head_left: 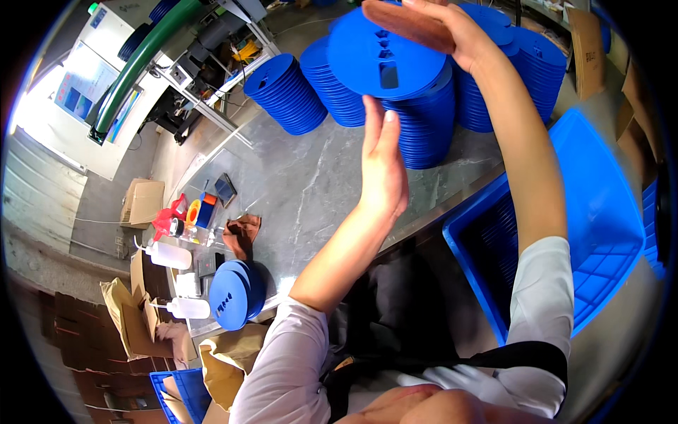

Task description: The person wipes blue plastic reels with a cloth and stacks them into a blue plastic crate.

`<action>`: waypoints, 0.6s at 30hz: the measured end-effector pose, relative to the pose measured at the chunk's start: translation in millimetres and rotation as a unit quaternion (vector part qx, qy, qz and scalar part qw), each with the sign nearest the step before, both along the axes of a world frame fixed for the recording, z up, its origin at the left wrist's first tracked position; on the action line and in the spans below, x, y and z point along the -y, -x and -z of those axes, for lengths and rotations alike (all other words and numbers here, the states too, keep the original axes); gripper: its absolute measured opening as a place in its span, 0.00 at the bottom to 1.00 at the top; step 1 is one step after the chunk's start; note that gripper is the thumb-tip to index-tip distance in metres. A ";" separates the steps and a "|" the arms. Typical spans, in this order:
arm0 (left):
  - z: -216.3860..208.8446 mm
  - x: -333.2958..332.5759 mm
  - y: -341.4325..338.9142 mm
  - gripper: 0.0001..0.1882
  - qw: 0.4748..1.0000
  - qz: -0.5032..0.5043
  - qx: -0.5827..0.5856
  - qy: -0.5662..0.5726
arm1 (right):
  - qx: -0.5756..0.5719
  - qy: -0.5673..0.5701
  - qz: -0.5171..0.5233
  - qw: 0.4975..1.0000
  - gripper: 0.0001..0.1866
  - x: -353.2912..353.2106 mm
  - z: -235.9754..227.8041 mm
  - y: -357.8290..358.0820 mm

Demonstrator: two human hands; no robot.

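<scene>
In front of me stands a tall stack of ribbed blue plastic pieces [424, 134]. A round blue disc [353, 53] with slots and a small rectangular opening lies on top, tilted toward me. My right hand [455, 32] reaches over its far right side, gripping a brown cloth [409, 27] against the surface. The far fingertips are cut off by the upper edge of the picture. My left hand [383, 159] is at the disc's near rim, fingers stretched out and thumb apart. Its fingertips seem to touch the rim, and nothing is held in it.
More blue stacks [286, 95] flank this one on the grey table [304, 184]. At the left lie a second brown cloth [242, 233], squeeze bottles [169, 255], a phone [225, 189] and loose blue discs [229, 297]. A blue crate [600, 233] stands by my right arm.
</scene>
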State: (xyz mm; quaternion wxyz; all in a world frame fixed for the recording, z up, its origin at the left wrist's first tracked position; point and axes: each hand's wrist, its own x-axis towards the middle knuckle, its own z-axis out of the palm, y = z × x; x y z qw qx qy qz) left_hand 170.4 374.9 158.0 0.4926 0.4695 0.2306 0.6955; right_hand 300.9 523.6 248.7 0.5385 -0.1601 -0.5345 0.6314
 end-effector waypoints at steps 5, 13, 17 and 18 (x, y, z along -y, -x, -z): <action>-2.2 -12.5 -27.1 0.40 0.990 0.066 0.056 0.112 | 0.104 0.024 0.008 0.994 0.21 -68.1 27.3 -33.7; 4.4 9.8 -1.4 0.35 0.989 0.058 0.035 0.128 | -0.227 -0.090 0.071 0.967 0.20 -41.6 81.9 -36.5; 61.8 2.3 51.3 0.31 0.982 -0.091 0.001 0.163 | -0.380 0.089 0.047 0.920 0.30 20.2 159.2 -58.7; 81.3 -6.3 67.4 0.31 0.974 -0.106 -0.010 0.200 | -0.420 0.184 0.127 0.880 0.34 41.3 170.8 -45.1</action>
